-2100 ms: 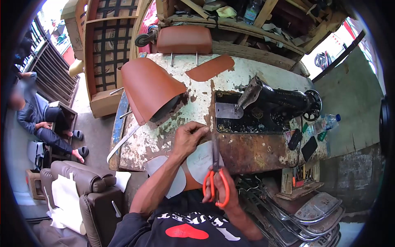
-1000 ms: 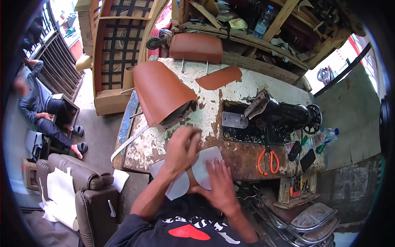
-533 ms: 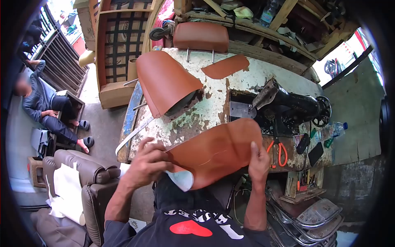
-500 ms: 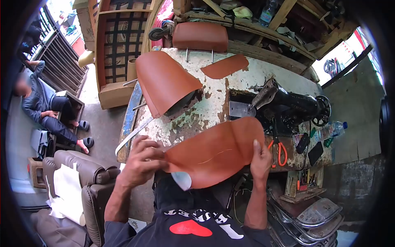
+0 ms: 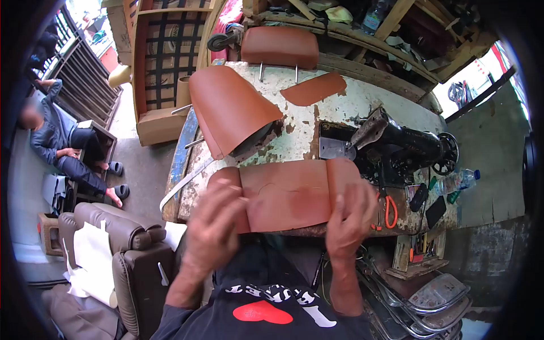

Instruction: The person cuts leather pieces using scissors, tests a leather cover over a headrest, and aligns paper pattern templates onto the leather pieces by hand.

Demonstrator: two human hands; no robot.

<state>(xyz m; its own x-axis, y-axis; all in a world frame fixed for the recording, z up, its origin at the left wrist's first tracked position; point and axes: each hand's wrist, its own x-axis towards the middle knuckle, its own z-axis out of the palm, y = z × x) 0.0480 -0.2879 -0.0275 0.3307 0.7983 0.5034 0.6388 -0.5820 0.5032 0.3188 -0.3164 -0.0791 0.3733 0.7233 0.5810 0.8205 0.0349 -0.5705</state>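
A brown leather-like piece [image 5: 286,195] with a seam or fold near each end is spread between my hands at the table's front edge. My left hand [image 5: 215,229], smeared by motion, grips its left end with the fingers over the end panel. At the right end, my right hand [image 5: 351,221] holds the other panel, thumb in front and fingers bent over it. Just beyond lies a larger brown cover [image 5: 232,110] with metal rods sticking out at its left. A flat brown cut piece [image 5: 314,89] and a padded brown headrest [image 5: 280,48] are farther back.
A black sewing machine [image 5: 402,139] stands on the worn table [image 5: 294,127], right of the leather. Orange-handled scissors [image 5: 390,211] and a plastic bottle [image 5: 456,182] are near it. A brown padded seat [image 5: 122,243] is at left; a seated person [image 5: 65,141] is beyond.
The leather piece has been turned from slanted to nearly level, and its two end panels now show. My left hand has shifted right and down; my right hand has come over the right end.
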